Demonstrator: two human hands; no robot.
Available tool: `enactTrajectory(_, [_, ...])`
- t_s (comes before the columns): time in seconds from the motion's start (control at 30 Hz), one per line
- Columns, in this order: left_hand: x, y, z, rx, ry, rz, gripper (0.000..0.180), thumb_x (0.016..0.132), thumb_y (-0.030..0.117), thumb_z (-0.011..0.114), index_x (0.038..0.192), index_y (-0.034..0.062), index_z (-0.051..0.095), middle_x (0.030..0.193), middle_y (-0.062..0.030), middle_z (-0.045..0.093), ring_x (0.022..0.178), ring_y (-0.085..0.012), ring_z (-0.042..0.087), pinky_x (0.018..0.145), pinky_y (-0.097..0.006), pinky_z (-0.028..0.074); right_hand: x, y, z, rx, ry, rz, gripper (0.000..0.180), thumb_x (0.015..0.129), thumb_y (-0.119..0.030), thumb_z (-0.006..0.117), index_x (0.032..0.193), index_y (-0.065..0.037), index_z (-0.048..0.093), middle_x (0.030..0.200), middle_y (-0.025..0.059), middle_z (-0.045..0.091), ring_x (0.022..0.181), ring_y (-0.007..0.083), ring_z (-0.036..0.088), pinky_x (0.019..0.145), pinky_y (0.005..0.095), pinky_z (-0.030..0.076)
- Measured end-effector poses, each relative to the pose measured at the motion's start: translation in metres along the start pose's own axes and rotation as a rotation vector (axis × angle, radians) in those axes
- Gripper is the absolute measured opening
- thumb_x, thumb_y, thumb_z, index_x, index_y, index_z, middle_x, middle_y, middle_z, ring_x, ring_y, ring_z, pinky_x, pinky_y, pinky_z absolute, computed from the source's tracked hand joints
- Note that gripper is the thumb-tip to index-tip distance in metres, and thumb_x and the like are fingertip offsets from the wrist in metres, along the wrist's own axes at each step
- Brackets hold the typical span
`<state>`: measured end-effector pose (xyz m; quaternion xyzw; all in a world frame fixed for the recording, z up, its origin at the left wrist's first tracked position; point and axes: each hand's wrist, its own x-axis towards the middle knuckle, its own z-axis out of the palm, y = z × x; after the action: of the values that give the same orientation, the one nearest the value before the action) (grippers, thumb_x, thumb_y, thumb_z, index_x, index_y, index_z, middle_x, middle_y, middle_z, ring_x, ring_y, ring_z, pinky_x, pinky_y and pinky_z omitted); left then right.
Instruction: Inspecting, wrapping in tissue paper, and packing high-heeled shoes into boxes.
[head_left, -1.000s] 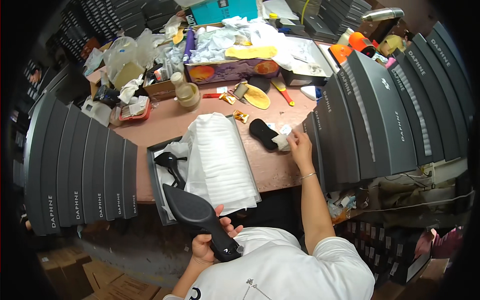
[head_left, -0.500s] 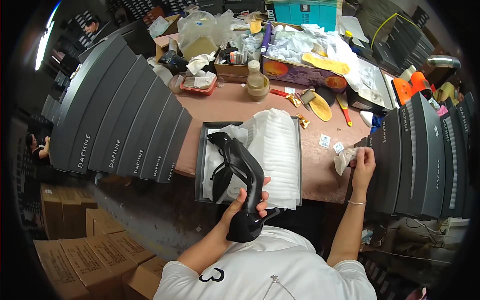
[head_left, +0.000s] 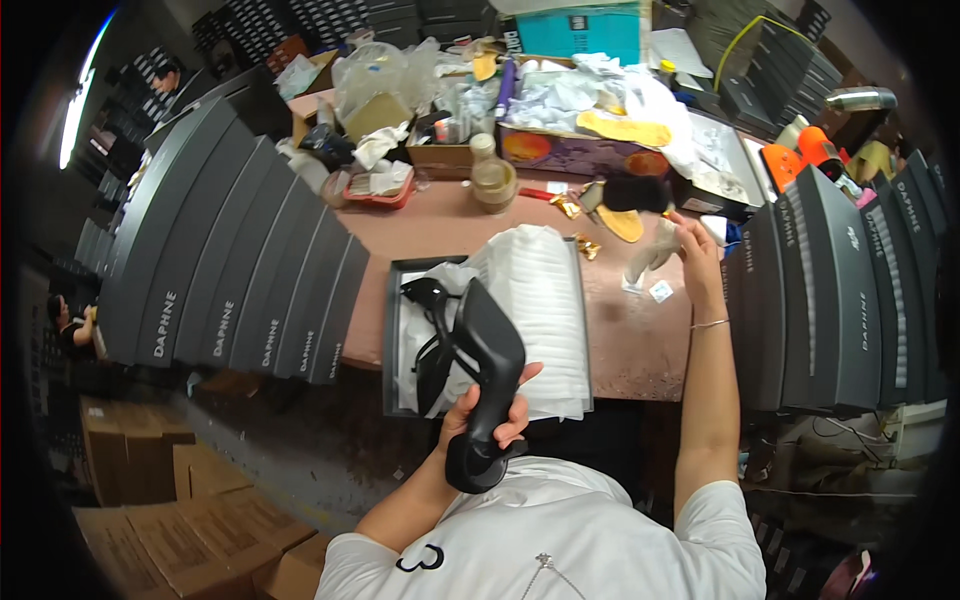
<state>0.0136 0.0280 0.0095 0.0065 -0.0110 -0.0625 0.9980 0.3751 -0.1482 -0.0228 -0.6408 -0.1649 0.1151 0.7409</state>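
Observation:
My left hand (head_left: 490, 415) is closed around the narrow middle of a black high-heeled shoe (head_left: 488, 325). Its sole is turned up and its heel end points toward me. Black straps and glossy black parts (head_left: 432, 365) show left of the sole; whether they belong to this shoe or another, I cannot tell. Below lies an open dark grey shoebox (head_left: 398, 400) with white tissue and a ribbed white paper-wrapped bundle (head_left: 535, 300). My right hand (head_left: 695, 245) pinches a crumpled beige cloth (head_left: 655, 252) above the table's right side.
Grey shoeboxes stand stacked at left (head_left: 215, 250) and right (head_left: 765, 300). Across the pink table (head_left: 430, 225) are a bottle (head_left: 491, 180), a red tray (head_left: 380, 190), a yellow insole (head_left: 622, 224), a black oval thing (head_left: 637, 192) and wrapped sweets (head_left: 587, 247). Brown cartons (head_left: 150, 540) sit at lower left.
My right hand has reached farther across the table with the cloth. In my left hand the shoe has turned so its sole shows more broadly. The view has shifted slightly.

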Motion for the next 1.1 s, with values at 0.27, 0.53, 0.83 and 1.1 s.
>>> enactTrajectory(0.27, [-0.002,0.000,-0.012,0.078,0.070,0.072,0.086,0.092,0.044,0.057,0.147,-0.0030,0.011,0.097,-0.0139,0.057,0.072,-0.0175,0.053,0.066,-0.027,0.050,0.017,-0.053,0.010,-0.094,-0.045,0.058,0.015,0.095,-0.022,0.054,0.088,-0.009,0.056,0.083,0.0039,0.067,0.070,0.0106,0.064,0.062,0.0229,0.049])
enactTrajectory(0.53, [-0.003,0.001,-0.016,0.142,0.113,0.078,0.083,0.093,0.045,0.055,0.147,-0.0037,0.014,0.096,-0.0125,0.055,0.072,-0.0160,0.052,0.064,-0.027,0.050,-0.104,0.093,-0.060,-1.045,0.097,-0.116,0.021,0.075,-0.009,0.061,0.094,0.001,0.059,0.093,0.0201,0.061,0.089,0.0364,0.059,0.081,0.0399,0.047])
enactTrajectory(0.83, [0.002,0.001,-0.018,0.195,0.175,0.046,0.079,0.094,0.043,0.054,0.148,0.0000,0.015,0.099,-0.0131,0.054,0.077,-0.0179,0.054,0.068,-0.032,0.050,-0.093,0.050,-0.058,-1.198,0.219,0.179,0.024,0.080,-0.022,0.068,0.091,0.000,0.066,0.087,0.0209,0.066,0.084,0.0379,0.065,0.074,0.0444,0.051])
enactTrajectory(1.1, [0.001,0.004,-0.011,0.302,0.225,-0.002,0.081,0.092,0.041,0.059,0.149,0.0044,0.015,0.100,-0.0125,0.055,0.079,-0.0186,0.053,0.070,-0.035,0.046,-0.076,0.080,-0.043,-0.874,0.173,0.189,0.013,0.083,-0.015,0.065,0.083,-0.002,0.064,0.089,0.0161,0.069,0.086,0.0261,0.067,0.077,0.0355,0.051])
